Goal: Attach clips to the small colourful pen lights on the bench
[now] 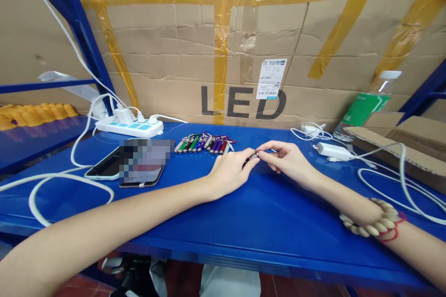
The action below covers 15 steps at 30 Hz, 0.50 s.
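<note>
My left hand is closed around a small dark keychain flashlight, most of it hidden by the fingers. At the flashlight's silvery end, the thumb and fingertips of my right hand are pinched together. Both hands meet just above the blue shelf surface. Beyond my left hand lies a row of several similar small metal tubes in green, blue, purple, red, black and silver, with clips at their far ends.
Two phones lie at the left, near a white power strip with chargers. White cables and a charger spread at the right, by a green-labelled bottle and an open carton. A large taped cardboard box stands behind.
</note>
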Available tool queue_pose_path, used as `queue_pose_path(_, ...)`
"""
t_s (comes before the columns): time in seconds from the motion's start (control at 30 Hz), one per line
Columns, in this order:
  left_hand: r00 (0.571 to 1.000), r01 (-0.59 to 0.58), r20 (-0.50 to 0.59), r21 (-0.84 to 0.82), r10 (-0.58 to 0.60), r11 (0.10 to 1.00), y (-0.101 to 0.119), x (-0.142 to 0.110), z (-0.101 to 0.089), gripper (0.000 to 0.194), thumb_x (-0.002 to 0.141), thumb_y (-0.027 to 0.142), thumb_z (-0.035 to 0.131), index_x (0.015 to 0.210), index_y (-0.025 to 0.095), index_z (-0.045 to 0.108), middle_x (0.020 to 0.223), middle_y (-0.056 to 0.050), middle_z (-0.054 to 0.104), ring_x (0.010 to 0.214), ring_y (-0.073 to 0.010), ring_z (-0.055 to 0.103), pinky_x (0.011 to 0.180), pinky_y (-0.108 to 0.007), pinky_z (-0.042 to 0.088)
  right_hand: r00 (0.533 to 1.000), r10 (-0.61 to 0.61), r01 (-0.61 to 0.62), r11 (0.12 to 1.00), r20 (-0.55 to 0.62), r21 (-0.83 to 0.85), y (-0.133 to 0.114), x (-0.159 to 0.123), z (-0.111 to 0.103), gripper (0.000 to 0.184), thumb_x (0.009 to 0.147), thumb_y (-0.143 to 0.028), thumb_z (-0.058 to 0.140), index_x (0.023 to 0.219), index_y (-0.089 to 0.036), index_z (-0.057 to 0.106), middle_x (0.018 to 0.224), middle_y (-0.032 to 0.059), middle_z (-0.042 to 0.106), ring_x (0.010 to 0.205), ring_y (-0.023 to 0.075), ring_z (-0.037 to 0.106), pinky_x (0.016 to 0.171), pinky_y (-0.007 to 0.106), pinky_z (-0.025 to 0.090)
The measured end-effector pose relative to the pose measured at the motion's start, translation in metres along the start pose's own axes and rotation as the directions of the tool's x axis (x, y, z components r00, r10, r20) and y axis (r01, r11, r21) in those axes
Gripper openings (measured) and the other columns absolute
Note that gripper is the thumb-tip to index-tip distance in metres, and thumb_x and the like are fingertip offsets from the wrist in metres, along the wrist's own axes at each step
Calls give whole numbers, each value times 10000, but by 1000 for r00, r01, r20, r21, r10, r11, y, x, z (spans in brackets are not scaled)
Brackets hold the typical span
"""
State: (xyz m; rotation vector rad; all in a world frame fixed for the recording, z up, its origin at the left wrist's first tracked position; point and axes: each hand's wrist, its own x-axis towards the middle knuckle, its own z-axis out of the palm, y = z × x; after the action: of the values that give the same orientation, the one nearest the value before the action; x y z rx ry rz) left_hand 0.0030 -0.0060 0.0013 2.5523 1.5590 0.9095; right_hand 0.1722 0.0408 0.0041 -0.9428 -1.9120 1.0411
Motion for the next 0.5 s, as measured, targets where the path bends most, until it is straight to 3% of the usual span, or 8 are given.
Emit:
queue_pose_path(0.3,1000,25,7,35,-25,999,-1,1,1,293,908,371,299,1017,239,537,787,1,661,713,-194,622,572,-248,428,999,15,-14,999,-44,29,-7,-2,0,438,636,-425,683,962,-133,654,425,-47,481,389,59,373,397,206,314)
queue_pose_path(0.5,999,26,28,-4,-26,1000,0,1,-1,292,911,365,295,996,235,542,780,13,659,700,-168,617,561,-222,411,993,63,-58,997,-98,56,-6,0,-2,452,550,-441,735,896,-154,690,746,47,655,397,29,375,411,219,337)
